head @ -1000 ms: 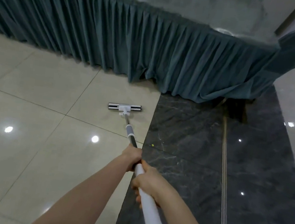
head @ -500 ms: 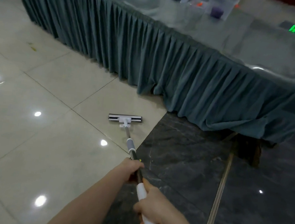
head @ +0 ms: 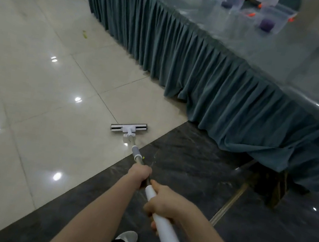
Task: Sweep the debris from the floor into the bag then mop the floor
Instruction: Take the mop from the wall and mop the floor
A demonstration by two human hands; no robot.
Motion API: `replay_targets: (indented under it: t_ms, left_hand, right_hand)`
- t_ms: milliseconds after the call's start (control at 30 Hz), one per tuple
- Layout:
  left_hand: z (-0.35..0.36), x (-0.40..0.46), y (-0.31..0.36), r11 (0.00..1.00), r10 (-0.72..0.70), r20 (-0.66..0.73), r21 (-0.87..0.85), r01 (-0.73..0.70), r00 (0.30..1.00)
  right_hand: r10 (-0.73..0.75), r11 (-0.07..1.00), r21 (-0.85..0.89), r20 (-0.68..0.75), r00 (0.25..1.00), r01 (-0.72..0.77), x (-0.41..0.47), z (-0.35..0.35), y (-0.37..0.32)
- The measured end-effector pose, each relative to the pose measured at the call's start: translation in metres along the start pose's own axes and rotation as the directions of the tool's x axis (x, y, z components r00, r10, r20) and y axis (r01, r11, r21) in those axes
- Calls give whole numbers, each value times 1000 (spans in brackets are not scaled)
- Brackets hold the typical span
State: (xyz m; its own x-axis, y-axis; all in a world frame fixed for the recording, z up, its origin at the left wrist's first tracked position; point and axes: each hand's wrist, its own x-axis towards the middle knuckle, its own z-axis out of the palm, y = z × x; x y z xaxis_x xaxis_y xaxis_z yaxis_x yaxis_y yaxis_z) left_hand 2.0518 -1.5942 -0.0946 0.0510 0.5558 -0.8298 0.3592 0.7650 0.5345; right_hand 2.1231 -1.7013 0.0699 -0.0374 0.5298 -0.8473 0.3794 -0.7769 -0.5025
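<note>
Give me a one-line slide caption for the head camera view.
Both hands, left hand ahead of right hand, grip a mop resting on beige floor tile beside a skirted table.

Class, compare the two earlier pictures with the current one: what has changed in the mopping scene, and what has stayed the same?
The view has swung left, showing more of the table top and a yellow scrap on the pale tiles. The mop head still lies flat on the pale tile beside the dark stone. The left hand and right hand keep gripping the handle; nothing was released.
</note>
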Motion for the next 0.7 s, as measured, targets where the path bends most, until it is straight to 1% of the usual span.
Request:
replay_targets:
  t_ms: [67,167,233,300,333,400,567,633,700]
  left_hand:
    - [22,-27,-24,998,-10,-46,-61,7,999]
    - [63,-75,-67,989,3,-104,-146,-18,995]
    - [93,-102,-97,977,13,-133,-208,-41,991]
    - [124,-125,-127,952,11,-141,-300,-54,990]
    - [138,-135,-142,936,0,-130,-350,-46,992]
    - [165,-158,-166,918,0,-90,-395,-36,996]
    - [214,-222,-209,930,7,-17,-366,-12,1000]
    - [229,-237,-228,918,32,0,-395,-30,999]
    - [245,-246,-249,892,76,-15,-446,-75,997]
  right_hand:
    - [-17,999,-46,24,1000,19,-13,-4,38]
    - [-63,994,-86,54,997,67,-45,-8,104]
    - [-85,994,-65,64,994,89,-68,-14,151]
    - [-73,996,-39,50,996,75,-88,-21,194]
    - [-60,998,-29,49,997,61,-97,-25,213]
    - [-46,999,-1,51,998,46,-116,-31,246]
    - [-65,997,-30,37,997,66,-165,-33,304]
    - [-71,997,-23,33,997,71,-178,-28,324]
    - [-83,996,-18,39,996,84,-191,-22,346]
